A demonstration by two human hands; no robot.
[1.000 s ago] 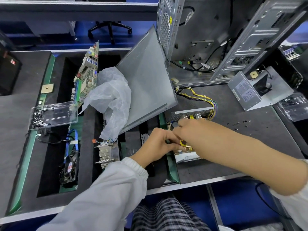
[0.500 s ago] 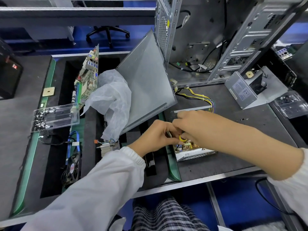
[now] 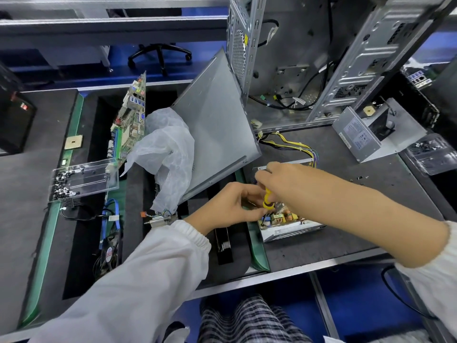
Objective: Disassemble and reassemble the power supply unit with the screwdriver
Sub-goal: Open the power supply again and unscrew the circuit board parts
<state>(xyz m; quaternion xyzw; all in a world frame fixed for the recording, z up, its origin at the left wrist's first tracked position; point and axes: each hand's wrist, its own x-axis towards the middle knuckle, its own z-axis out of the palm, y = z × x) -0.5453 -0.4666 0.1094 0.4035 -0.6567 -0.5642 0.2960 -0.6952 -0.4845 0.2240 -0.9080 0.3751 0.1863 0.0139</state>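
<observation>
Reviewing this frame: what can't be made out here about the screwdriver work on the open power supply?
Head view only:
- Screwdriver: only part of the yellow handle shows; the right hand covers the rest, tip unseen.
- Which screw is worked: hidden under both hands.
- Left hand: its fingertips are hidden behind the right hand.
- Power supply: far half of the board hidden by the right forearm.

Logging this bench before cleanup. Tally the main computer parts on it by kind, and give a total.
Opened power supply unit: 1
Power supply cover: 1
Computer case: 1
Grey side panel: 1
Motherboard: 1
Cooling fan: 1
Clear screw trays: 2
Yellow-handled screwdriver: 1
Total: 9
</observation>
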